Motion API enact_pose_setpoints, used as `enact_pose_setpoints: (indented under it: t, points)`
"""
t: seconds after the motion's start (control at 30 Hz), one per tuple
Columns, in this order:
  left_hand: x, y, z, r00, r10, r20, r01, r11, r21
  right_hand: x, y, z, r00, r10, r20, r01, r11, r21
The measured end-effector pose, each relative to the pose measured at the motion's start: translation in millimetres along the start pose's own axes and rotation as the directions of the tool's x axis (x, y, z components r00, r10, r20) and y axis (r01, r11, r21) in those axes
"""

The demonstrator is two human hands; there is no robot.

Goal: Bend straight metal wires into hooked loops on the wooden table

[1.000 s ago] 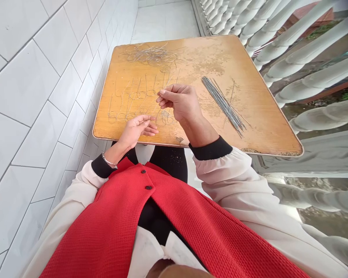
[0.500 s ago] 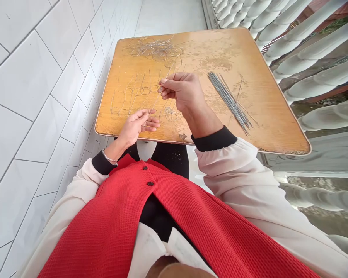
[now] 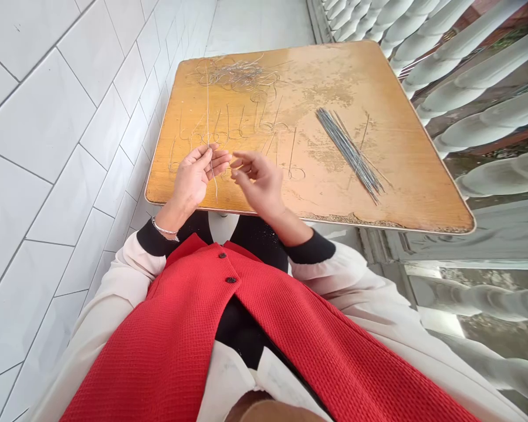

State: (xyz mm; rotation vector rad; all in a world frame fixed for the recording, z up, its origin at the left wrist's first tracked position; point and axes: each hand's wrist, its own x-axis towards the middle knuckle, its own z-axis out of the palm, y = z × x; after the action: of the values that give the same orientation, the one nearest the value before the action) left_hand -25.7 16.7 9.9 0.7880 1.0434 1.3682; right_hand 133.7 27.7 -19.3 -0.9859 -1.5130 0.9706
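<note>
A thin wire (image 3: pixel 208 108) is pinched between the thumb and fingers of my left hand (image 3: pixel 190 179). Its long part points up across the table, while a short, slightly bent end hangs below the fingers. Close by on the right is my right hand (image 3: pixel 263 183), thumb and fingers apart, with no wire visible in it; it is slightly blurred. Several bent wires with looped ends (image 3: pixel 242 130) lie in rows on the table (image 3: pixel 330 202) beyond both hands. Others are partly hidden behind the fingers.
To the right lies a bundle of straight grey wires (image 3: pixel 349 155), a few loose ones crossing it. A tangle of curled wire (image 3: pixel 240 75) rests at the table's far left. A white tiled wall (image 3: pixel 57 152) runs along the left, a white balustrade (image 3: pixel 475 123) along the right.
My right hand has let go of the wire, opened and come down toward me. My left hand has moved slightly left and up, and the wire in it now stands more upright.
</note>
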Motion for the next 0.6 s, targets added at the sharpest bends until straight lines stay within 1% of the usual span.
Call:
enact_pose_setpoints:
  t: [0.1,0.2,0.27,0.33,0.4,0.43,0.47,0.5,0.53,0.6]
  points:
    - [-3,0,2.6,1.000,-0.004,0.001,0.004,0.998,-0.060,-15,20,5,0.988,-0.152,0.006,0.150,0.969,-0.197]
    - [-7,2,6.0,1.000,-0.006,-0.009,0.005,0.995,-0.100,-16,28,6,0.959,-0.283,0.032,0.280,0.915,-0.289]
    - [-8,4,7.9,1.000,-0.008,-0.026,0.005,0.993,-0.120,-15,28,7,0.943,-0.325,0.068,0.329,0.890,-0.316]
    - [-7,5,8.9,0.998,0.000,-0.057,-0.008,0.990,-0.144,-17,25,9,0.949,-0.307,0.070,0.313,0.902,-0.298]
    - [-5,6,9.0,0.996,0.034,-0.081,-0.045,0.990,-0.137,-20,20,12,0.977,-0.213,0.017,0.213,0.961,-0.176]
    - [-4,6,8.9,0.994,0.060,-0.090,-0.071,0.990,-0.119,-21,17,14,0.992,-0.129,0.001,0.128,0.989,-0.070]
    - [-3,6,8.9,0.992,0.087,-0.096,-0.096,0.991,-0.094,-22,14,15,1.000,-0.025,0.015,0.024,0.998,0.051]
    - [-2,5,9.1,0.988,0.114,-0.104,-0.121,0.990,-0.070,-22,10,16,0.995,0.082,0.063,-0.092,0.982,0.166]
    - [-1,4,9.5,0.984,0.132,-0.116,-0.139,0.989,-0.053,-22,8,18,0.974,0.178,0.137,-0.208,0.945,0.254]
    - [0,1,10.9,0.979,0.140,-0.148,-0.148,0.988,-0.045,-20,4,21,0.908,0.303,0.290,-0.392,0.859,0.329]
